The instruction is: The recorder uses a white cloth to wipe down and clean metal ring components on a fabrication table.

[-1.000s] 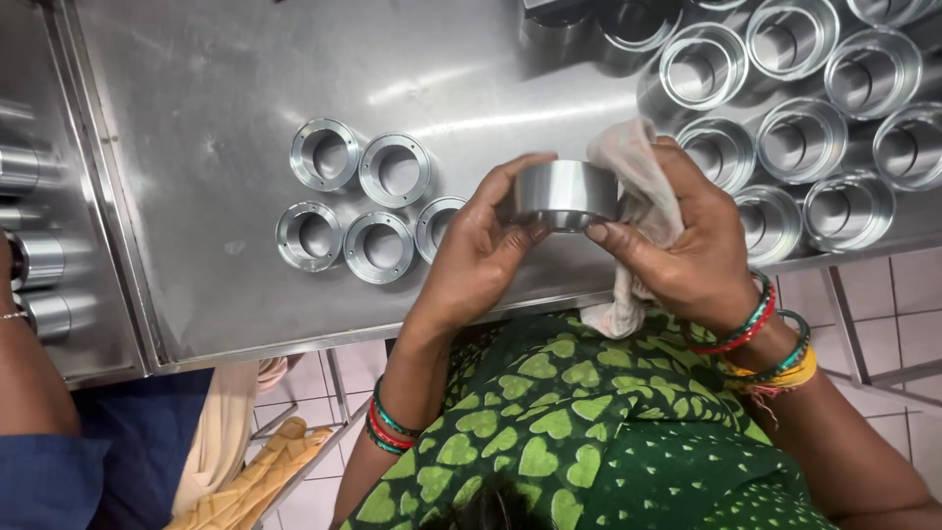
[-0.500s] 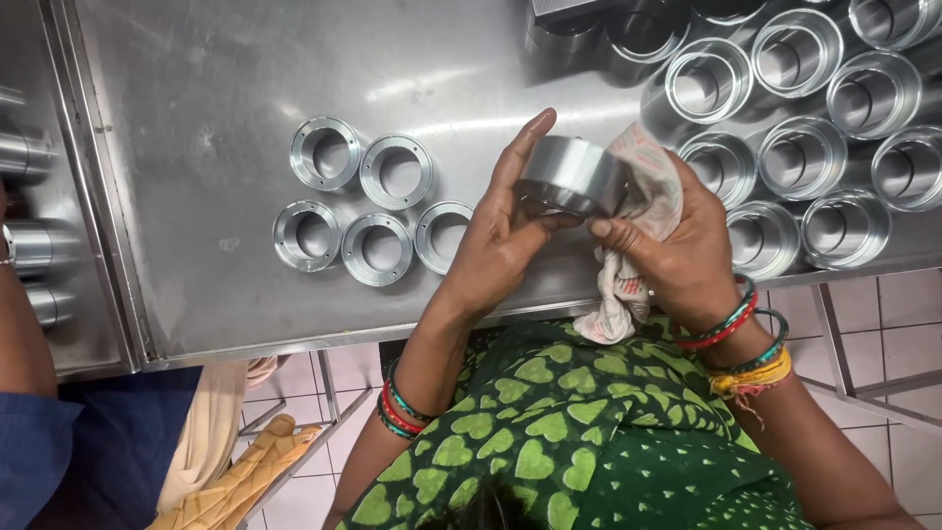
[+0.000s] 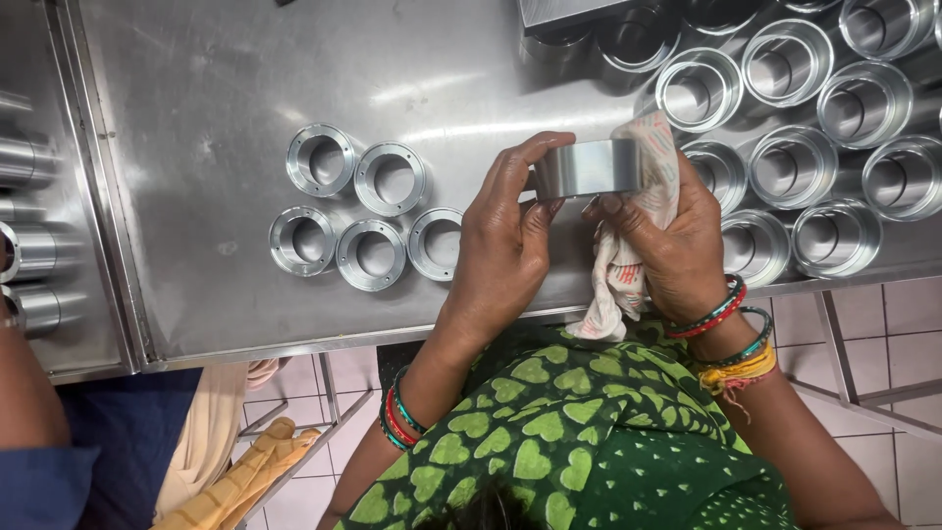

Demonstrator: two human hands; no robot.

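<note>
- As seen from the head camera, the left hand grips a metal ring by its left end, thumb and fingers curled around the rim, holding it above the near edge of the steel table.
- That ring is short and cylindrical, with a smooth, bright, brushed outer wall turned towards the camera; its bore is not visible from this angle.
- At the ring's right end, the right hand closes on a patterned cloth — pale with reddish marks — pressed against the ring, its loose end hanging past the table edge.
- Five flanged rings lie flat on the table to the left of the hands: two in the far row, three in the near row, close together, each with small holes around the flange.
- On the right stands a packed group of taller metal sleeves — about eleven open tops can be counted, some cut off by the frame.
- At the left edge, another person's arm shows beside a second table bearing more metal parts.
</note>
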